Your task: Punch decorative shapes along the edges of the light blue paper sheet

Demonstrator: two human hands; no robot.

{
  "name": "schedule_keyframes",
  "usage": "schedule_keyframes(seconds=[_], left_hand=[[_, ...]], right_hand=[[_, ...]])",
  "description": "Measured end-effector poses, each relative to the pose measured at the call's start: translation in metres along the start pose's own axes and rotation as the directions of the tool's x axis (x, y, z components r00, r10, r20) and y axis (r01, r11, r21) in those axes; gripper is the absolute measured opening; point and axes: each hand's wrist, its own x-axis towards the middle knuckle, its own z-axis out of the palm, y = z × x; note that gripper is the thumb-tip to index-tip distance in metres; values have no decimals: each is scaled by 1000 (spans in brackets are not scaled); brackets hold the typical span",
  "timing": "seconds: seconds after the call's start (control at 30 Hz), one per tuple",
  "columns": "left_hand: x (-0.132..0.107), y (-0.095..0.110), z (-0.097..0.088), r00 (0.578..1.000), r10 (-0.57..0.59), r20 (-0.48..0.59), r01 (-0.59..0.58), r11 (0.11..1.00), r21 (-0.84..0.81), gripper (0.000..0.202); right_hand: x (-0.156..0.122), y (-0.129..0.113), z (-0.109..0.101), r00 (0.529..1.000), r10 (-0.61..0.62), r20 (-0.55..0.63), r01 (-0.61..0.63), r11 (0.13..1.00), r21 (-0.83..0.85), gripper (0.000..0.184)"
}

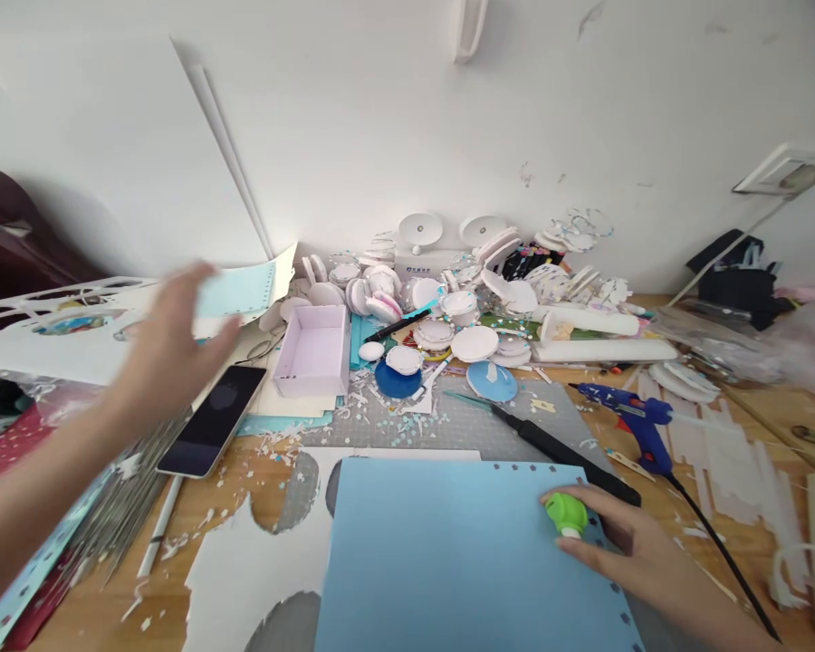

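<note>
My right hand (618, 534) grips a small green craft punch (566, 513) between thumb and fingers, over the right part of a blue sheet of paper (462, 543). A row of small star-like holes runs along the sheet's top right and right edges. My left hand (177, 340), slightly blurred, is raised at the left with thumb and fingers apart and nothing visible in it. Behind it lies a light blue punched sheet (236, 290) on cream paper. Below that hand is a dark-screened phone (214, 421).
A lilac open box (312, 349) stands behind the phone. White foam discs (474, 343) are piled along the wall. A blue glue gun (635, 417) and its black cord lie at the right. White cut-out card (258, 570) and paper scraps cover the grey cutting mat (550, 421).
</note>
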Motion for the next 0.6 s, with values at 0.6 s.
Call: schedule_keyframes(seconds=[0.6], left_hand=[[-141,78,64,845,185,501,76,887,-456,54]], right_hand=[[-33,23,-21,985,53,-165,-42,997,72,31]])
